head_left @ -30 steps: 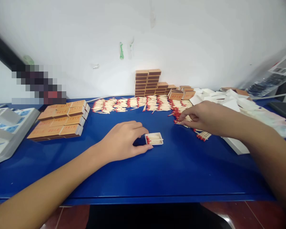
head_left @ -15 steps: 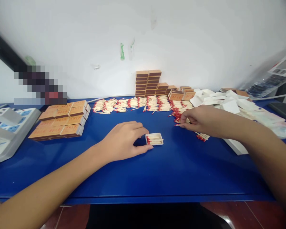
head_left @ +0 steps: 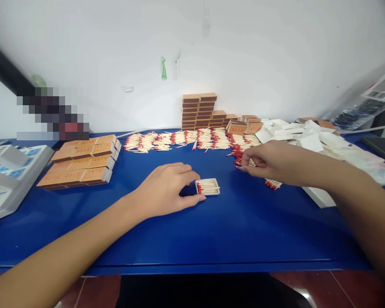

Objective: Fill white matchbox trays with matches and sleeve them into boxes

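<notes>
A small white tray holding red-tipped matches lies on the blue table. My left hand grips its left end between thumb and forefinger. Over the right end of the long row of matches is my right hand, its thumb and forefinger pinched together at a match whose red tip shows beside them. A small bunch of matches lies just below that hand, partly covered by it.
Orange matchboxes are grouped at the left, near a white power strip. More boxes stand stacked against the wall. White trays are heaped at the right, with one long white piece by my right forearm.
</notes>
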Available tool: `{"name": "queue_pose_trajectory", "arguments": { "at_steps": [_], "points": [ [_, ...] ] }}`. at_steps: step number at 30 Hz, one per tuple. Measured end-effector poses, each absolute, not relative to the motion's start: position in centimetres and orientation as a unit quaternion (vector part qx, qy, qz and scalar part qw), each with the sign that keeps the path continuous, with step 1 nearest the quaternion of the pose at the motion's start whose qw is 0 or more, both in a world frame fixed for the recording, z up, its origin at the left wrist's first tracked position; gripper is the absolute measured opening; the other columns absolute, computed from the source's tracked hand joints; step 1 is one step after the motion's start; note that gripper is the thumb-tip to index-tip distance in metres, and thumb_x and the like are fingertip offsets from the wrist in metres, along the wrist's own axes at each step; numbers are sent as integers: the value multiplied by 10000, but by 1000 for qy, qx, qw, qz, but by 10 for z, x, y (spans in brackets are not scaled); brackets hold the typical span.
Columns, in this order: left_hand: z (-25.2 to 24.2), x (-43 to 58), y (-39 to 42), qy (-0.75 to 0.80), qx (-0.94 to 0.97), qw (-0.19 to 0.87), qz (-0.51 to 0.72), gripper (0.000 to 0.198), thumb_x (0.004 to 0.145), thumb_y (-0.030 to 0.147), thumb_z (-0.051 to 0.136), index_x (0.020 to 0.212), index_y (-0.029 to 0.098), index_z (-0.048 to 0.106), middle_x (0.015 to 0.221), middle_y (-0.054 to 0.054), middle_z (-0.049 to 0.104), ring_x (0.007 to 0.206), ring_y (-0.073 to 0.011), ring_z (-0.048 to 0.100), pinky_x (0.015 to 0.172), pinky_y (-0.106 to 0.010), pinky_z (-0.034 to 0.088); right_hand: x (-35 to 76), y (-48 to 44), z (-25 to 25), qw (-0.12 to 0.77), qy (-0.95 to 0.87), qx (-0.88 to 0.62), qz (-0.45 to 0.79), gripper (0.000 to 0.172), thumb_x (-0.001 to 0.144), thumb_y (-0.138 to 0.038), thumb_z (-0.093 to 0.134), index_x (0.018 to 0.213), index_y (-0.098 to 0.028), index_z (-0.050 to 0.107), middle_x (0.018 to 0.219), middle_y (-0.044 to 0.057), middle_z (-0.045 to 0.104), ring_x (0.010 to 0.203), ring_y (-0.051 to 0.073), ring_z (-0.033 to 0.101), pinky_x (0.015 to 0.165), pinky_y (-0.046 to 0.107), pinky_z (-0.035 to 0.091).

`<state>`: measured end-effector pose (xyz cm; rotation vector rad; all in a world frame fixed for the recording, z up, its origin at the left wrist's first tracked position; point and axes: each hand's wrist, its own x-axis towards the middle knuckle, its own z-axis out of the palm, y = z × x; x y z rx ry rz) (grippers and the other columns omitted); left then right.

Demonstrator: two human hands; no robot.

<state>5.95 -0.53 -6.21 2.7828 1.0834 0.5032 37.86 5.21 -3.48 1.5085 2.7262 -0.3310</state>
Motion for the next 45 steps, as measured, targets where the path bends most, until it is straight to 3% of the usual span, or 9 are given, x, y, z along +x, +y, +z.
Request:
{"name": "queue_pose_trajectory", "arguments": {
  "at_steps": [11,20,30,45],
  "points": [
    [-64,58,-5,351,920,54,168,314,1005,443,766,1150,164,781,937,-38,735,849,-197,698,753,-318,520,382,55,-38,13,858,499,-121,240,989,-433,604,919,-270,765,788,59,775,659,246,685,586,364,459],
    [-64,59,-5,355,919,53,163,318,1000,440,774,1149,159,784,918,-35,726,843,-200,694,753,-322,518,386,55,-40,14,860,486,-154,280,983,-497,628,958,-274,796,848,62,794,681,247,694,614,374,475],
    [-64,59,-4,350,920,50,169,325,998,431,779,1168,154,787,926,-30,730,848,-197,695,756,-320,520,381,50,-39,32,860,481,-169,375,1003,-581,561,895,-256,711,739,30,703,598,196,590,596,350,378],
    [-65,62,-5,362,913,56,181,316,993,438,784,1157,167,784,924,-28,723,826,-187,691,740,-308,520,342,30,-40,-151,891,408,-126,339,1040,-524,563,906,-250,710,591,-43,529,526,146,478,568,308,305]
  ]
}}
